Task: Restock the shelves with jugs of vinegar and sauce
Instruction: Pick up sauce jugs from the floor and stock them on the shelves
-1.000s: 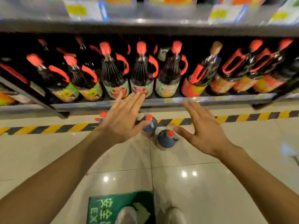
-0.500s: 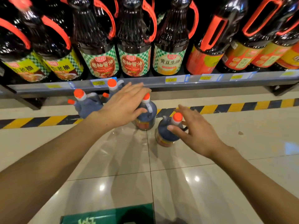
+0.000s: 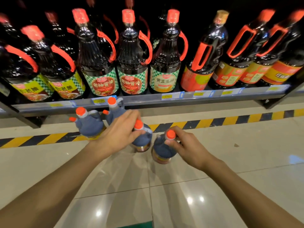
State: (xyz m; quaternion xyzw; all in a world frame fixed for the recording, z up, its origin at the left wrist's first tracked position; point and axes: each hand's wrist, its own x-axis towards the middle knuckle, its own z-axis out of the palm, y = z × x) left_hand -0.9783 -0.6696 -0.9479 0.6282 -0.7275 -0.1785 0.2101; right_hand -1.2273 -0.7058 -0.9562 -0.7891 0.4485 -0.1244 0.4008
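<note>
Several dark jugs with orange caps stand on the tiled floor below the shelf. My left hand (image 3: 119, 132) curls its fingers round the neck of the middle jug (image 3: 142, 142). My right hand (image 3: 184, 145) grips the neck and handle of the nearest jug (image 3: 162, 150), just under its orange cap. Two more jugs, one (image 3: 89, 124) at the left and one (image 3: 113, 111) behind my left hand, stand untouched. All of them are upright.
The bottom shelf (image 3: 148, 98) carries a full row of large dark sauce jugs with red handles and caps, with price tags along its rail. A yellow-black hazard stripe (image 3: 213, 120) runs along the floor. A green floor sticker (image 3: 136, 225) lies near my feet.
Both hands have come down from open reaching to closing on jug necks: the left on the middle jug, the right on the nearest one. The view has moved closer to the shelf.
</note>
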